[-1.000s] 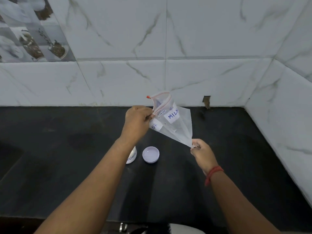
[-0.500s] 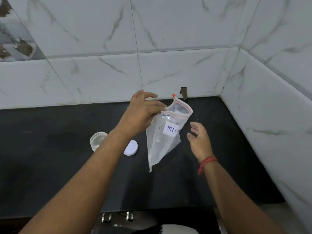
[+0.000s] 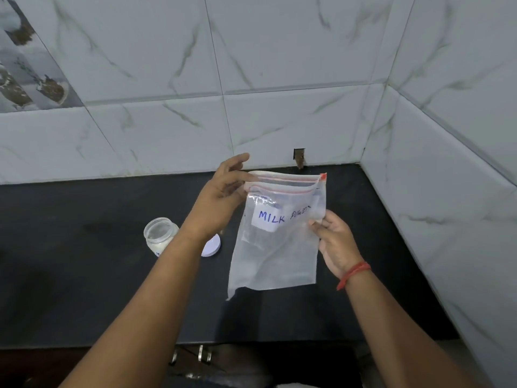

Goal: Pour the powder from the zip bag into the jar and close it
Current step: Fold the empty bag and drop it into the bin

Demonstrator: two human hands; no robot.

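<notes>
A clear zip bag point(image 3: 275, 247) with a red seal strip and a white label reading "MILK POWDER" hangs upright above the black counter; it looks empty. My left hand point(image 3: 223, 191) pinches its top left corner at the seal. My right hand point(image 3: 334, 242) grips its right edge beside the label. A small glass jar point(image 3: 160, 235) stands open on the counter to the left, with white powder in its bottom. Its white lid point(image 3: 211, 245) lies flat beside it, partly hidden by my left forearm.
The black counter point(image 3: 84, 275) ends at white marble-tiled walls behind and on the right, forming a corner. A small dark hole point(image 3: 299, 158) sits in the back wall at counter level. The counter's front edge runs below my arms, with metal handles point(image 3: 187, 357) underneath.
The bag has swung from tilted to hanging flat and upright. My right hand, which had let go of it, now grips its right edge. The view shifted right, uncovering the jar.
</notes>
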